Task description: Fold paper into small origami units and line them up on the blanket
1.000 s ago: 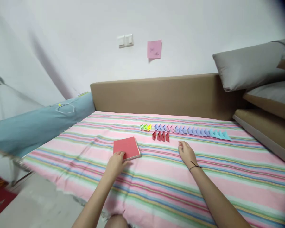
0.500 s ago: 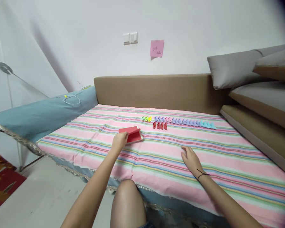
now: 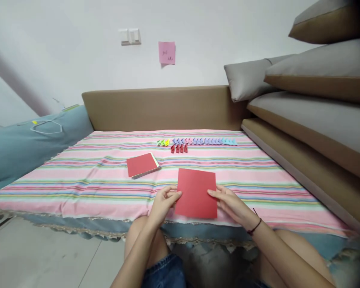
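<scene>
A flat square sheet of red paper (image 3: pixel 197 196) is held up in front of me by its two side edges. My left hand (image 3: pixel 165 203) pinches its left edge, thumb on top. On the opposite edge my right hand (image 3: pixel 228 201) grips it the same way, a dark cord around the wrist. Behind and to the left lies a stack of paper (image 3: pixel 142 165) with a red sheet on top. Farther back, several small folded paper pieces (image 3: pixel 204 141) in green, yellow, purple, pink and light blue form a row. Several red folded pieces (image 3: pixel 179 149) lie just before that row.
A pink striped cloth (image 3: pixel 102 192) covers the bed. Grey and brown cushions (image 3: pixel 312 96) are piled along the right side. A brown headboard (image 3: pixel 159 108) runs along the wall, and a white wire hanger (image 3: pixel 46 127) rests on the blue cover at left.
The left hand has lifted a red sheet off the stack and brought it right and nearer. The right hand has come in and taken its right edge. The view has turned right.
</scene>
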A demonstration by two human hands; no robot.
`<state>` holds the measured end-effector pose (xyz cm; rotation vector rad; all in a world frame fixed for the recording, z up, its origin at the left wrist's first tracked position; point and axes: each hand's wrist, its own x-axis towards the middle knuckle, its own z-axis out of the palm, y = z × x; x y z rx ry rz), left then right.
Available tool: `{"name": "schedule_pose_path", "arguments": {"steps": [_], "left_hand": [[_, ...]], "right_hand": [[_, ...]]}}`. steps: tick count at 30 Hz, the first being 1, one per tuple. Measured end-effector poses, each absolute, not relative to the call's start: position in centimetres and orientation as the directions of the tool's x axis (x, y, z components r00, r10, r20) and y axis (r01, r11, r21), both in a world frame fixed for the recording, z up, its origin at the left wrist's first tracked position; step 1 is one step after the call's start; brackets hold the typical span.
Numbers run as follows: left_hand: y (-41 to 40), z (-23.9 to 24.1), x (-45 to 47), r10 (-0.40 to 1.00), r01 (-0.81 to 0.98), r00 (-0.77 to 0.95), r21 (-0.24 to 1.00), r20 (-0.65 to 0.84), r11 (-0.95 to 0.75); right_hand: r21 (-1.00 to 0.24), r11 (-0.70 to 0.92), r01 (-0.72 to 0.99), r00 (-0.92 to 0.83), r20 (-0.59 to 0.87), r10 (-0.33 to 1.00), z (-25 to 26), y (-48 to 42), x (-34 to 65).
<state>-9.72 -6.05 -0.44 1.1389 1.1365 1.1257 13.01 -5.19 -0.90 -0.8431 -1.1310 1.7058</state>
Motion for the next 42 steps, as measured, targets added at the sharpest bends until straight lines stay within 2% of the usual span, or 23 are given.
{"name": "schedule_pose_path", "arguments": {"steps": [4,11,14,17,19,23,26,29,31,34,39,42], "left_hand": [[-4.9,-1.2,-8.4,0.979,-0.042,0.173,0.992,-0.11,0.119],[-1.7,-1.1,-6.8,0.977,-0.057,0.193,0.993,-0.087,0.1],[-0.4,-0.8,-5.4,0.982,-0.256,0.185,0.963,-0.039,0.086],[0.2,-0.9,-3.3,0.965,-0.554,0.259,0.826,0.047,0.109],[0.4,-1.3,-1.9,0.962,-0.607,0.258,0.79,0.086,0.092],[1.5,-2.2,-0.4,0.997,-0.562,0.05,0.823,-0.064,0.081],[2.8,-2.5,-0.8,0.996,-0.519,0.026,0.851,-0.085,0.086],[3.6,-2.1,-1.3,0.993,-0.483,0.096,0.87,-0.063,0.102],[3.6,-1.5,-1.3,0.988,-0.497,0.149,0.861,-0.036,0.106],[3.2,-0.7,-1.1,0.977,-0.579,0.213,0.806,0.002,0.124],[2.0,-0.4,-1.2,0.962,-0.567,0.271,0.806,-0.011,0.169],[1.8,-0.3,-1.7,0.971,-0.552,0.233,0.816,-0.043,0.169]], "right_hand": [[-0.946,-0.152,-0.286,-0.176,-0.105,0.979,-2.1,-5.1,14.6],[-0.966,-0.081,-0.245,-0.008,-0.082,0.997,-1.0,-2.9,17.0],[-0.963,-0.032,-0.266,0.082,-0.056,0.995,-0.3,-1.4,17.2],[-0.951,0.01,-0.309,0.136,-0.033,0.99,-0.5,-0.1,16.3],[-0.949,0.01,-0.315,0.118,-0.028,0.993,-1.1,0.5,15.1],[-0.967,0.014,-0.255,0.095,-0.011,0.995,-2.0,1.0,13.5],[-0.986,0.096,-0.139,0.097,0.083,0.992,-1.4,1.4,13.8],[-0.957,0.249,0.152,0.043,0.258,0.965,0.1,1.5,14.4],[-0.841,0.37,0.395,-0.083,0.368,0.926,0.8,1.1,14.2],[-0.676,0.446,0.587,-0.25,0.373,0.893,0.9,0.3,12.8],[-0.563,0.527,0.637,-0.355,0.392,0.848,-0.4,-1.1,10.1],[-0.584,0.581,0.567,-0.366,0.453,0.813,-0.6,-1.5,9.8]]}}
